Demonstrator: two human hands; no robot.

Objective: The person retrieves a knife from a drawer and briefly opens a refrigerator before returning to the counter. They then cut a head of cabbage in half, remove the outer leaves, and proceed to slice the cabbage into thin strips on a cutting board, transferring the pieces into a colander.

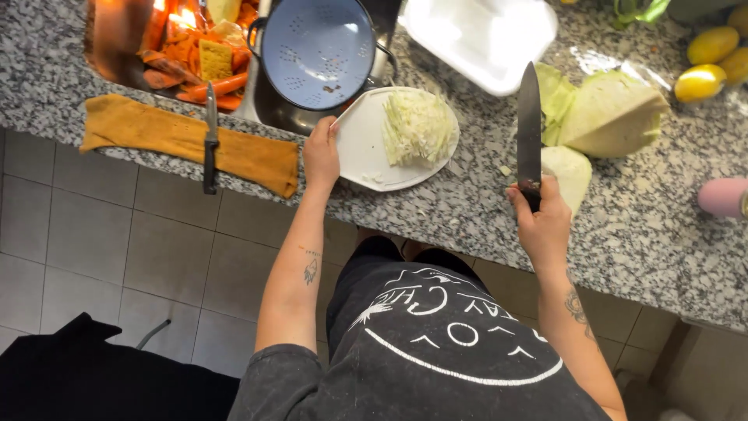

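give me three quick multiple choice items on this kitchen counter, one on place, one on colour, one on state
1. Where does the shredded cabbage lie?
A. on the white plate
B. in the colander
C. on the cloth

2. What colour is the colander?
A. red
B. pale blue
C. black

3. What does the right hand hold?
A. nothing
B. a lemon
C. a large knife

Answers:
1 A, the shreds sit on the white plate, whose edge the left hand grips.
2 B, its bowl is pale blue.
3 C, it is closed around the handle of the large knife, blade pointing away.
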